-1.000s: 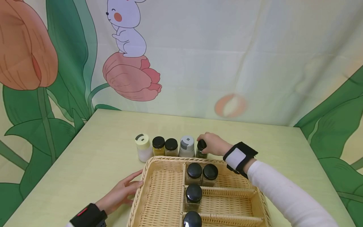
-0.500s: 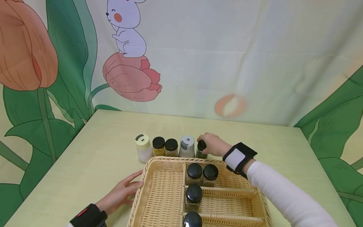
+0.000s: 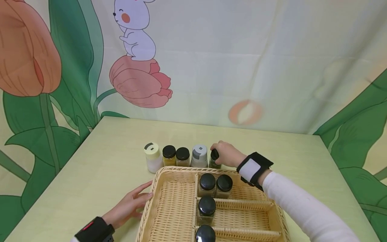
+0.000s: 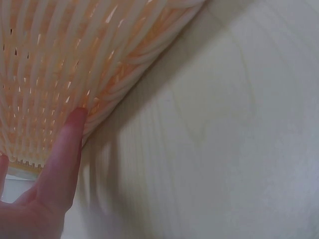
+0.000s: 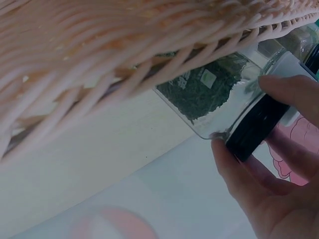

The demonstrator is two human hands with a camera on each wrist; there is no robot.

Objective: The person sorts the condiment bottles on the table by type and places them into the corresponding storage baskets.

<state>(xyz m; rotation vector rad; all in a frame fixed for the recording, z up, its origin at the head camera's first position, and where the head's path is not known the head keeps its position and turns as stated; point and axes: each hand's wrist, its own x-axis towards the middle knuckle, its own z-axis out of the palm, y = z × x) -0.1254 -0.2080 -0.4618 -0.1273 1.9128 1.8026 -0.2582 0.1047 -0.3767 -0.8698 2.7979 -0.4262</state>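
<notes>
My right hand (image 3: 228,154) pinches the black lid of a clear spice jar (image 5: 199,94) holding dried green leaves. That jar stands behind the far rim of a wicker basket (image 3: 175,208), at the right end of a row of seasoning containers. Thumb and fingers sit around the lid's edge in the right wrist view. My left hand (image 3: 128,205) rests against the basket's left side, its fingers extended on the woven wall. In the left wrist view, one finger (image 4: 65,154) lies along the weave near the bottom edge. The basket's near end is cut off by the head view.
Left of the held jar stand a grey-lidded shaker (image 3: 199,156), two black-lidded jars, one with yellow powder (image 3: 169,158), and a cream-lidded shaker (image 3: 152,156). Several black-lidded jars, one at the middle (image 3: 207,208), stand inside the divided basket. A printed curtain (image 3: 272,67) hangs behind the table.
</notes>
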